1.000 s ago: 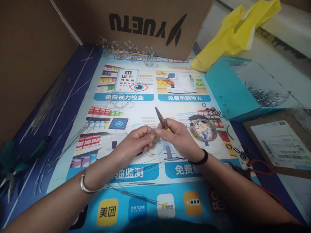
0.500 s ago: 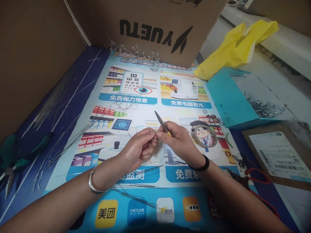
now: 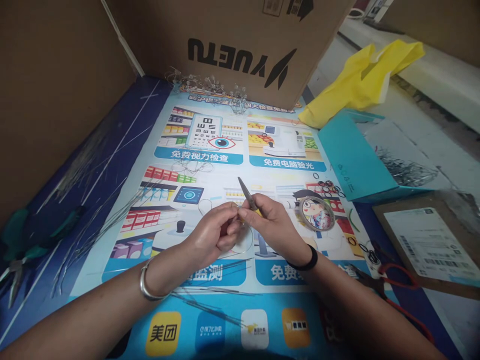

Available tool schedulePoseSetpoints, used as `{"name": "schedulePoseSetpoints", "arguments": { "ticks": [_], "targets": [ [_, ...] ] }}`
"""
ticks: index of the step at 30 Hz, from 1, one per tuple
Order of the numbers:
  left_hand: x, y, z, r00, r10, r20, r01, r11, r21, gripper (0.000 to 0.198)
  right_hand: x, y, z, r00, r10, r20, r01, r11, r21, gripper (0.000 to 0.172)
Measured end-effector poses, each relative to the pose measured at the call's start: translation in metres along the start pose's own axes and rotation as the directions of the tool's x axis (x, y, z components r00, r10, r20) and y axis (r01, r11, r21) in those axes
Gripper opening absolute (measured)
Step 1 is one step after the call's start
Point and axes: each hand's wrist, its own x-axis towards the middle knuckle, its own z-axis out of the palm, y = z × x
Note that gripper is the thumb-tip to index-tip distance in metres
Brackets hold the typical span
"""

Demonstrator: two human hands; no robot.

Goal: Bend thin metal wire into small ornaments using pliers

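My left hand (image 3: 215, 227) is closed, with thumb and forefinger pinching a thin wire (image 3: 250, 246). The wire curves out in loose loops on both sides of the fingers. Against it, the thumb and fingertip of my right hand (image 3: 270, 215) meet the left fingertips. Held in that right hand is what looks like a pair of long-nose pliers (image 3: 246, 192), its grey tip pointing up and away, with a bit of yellow at the grip. The wire's end between the fingertips is too small to make out.
Straight wires (image 3: 210, 302) lie before me and at left. Green-handled pliers (image 3: 17, 265) sit far left, red-handled scissors (image 3: 399, 275) at right. Near a tape roll (image 3: 318, 212) are small black rings (image 3: 327, 184). A teal box (image 3: 360, 160) holds metal pieces; a cardboard box (image 3: 240, 20) stands behind.
The view has tilted slightly, so everything sits a little lower. Both hands stay together, with the fingertips shifting slightly on the wire. The pliers remain in my right hand.
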Motion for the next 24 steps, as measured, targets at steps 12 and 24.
{"name": "schedulePoseSetpoints", "arguments": {
  "ticks": [12,24],
  "targets": [
    [0.002,-0.002,-0.005,0.998,0.059,-0.001,-0.058,0.987,0.148,0.022,-0.002,0.003,0.0,0.997,0.072,-0.035,-0.066,0.988,0.142,0.016],
    [0.004,0.004,-0.011,0.999,-0.022,0.028,0.011,0.941,0.338,0.03,-0.003,0.006,0.0,0.992,0.065,-0.104,-0.047,0.985,0.164,0.013]
  ]
}}
